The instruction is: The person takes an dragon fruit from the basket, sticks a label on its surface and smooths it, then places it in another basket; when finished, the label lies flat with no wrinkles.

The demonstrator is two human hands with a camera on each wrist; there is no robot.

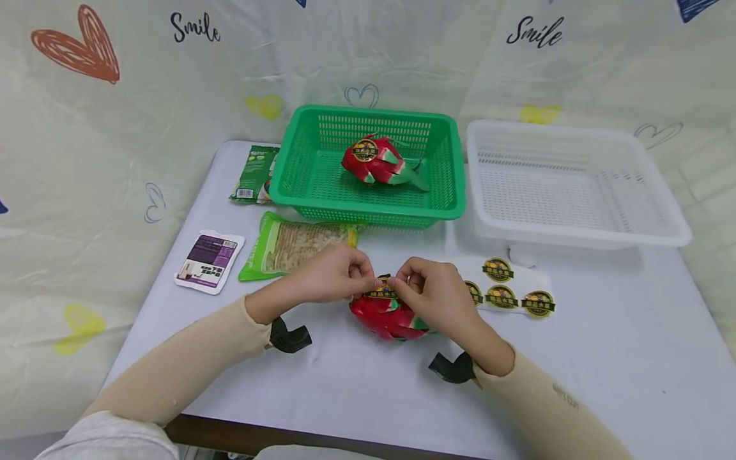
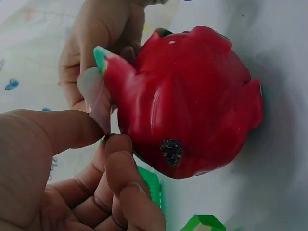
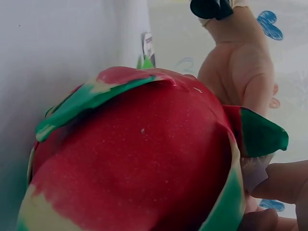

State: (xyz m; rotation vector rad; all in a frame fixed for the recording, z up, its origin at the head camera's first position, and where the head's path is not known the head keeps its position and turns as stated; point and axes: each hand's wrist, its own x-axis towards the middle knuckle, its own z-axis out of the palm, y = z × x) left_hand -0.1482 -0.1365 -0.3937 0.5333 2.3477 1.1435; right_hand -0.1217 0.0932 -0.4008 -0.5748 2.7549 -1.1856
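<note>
A red dragon fruit (image 1: 391, 321) with green-tipped scales lies on the white table between both hands. Over its upper side, a black-and-gold sticker (image 1: 381, 291) is stretched between the fingertips. My left hand (image 1: 339, 275) pinches one end of the sticker with thumb and forefinger. At the other end, my right hand (image 1: 435, 295) pinches it the same way. From the left wrist, the sticker's pale back (image 2: 98, 103) shows curving beside a raised scale, and the fruit's dark stem spot (image 2: 172, 151) faces the camera. Beyond the fruit in the right wrist view is the left hand (image 3: 240, 72).
A green basket (image 1: 368, 214) holds another stickered dragon fruit (image 1: 379, 161). Right of it stands a white basket (image 1: 581, 239). Several stickers remain on a backing sheet (image 1: 480, 306). A green-edged bag (image 1: 299, 246), a green packet (image 1: 255, 172) and a purple-white packet (image 1: 209, 262) lie leftward.
</note>
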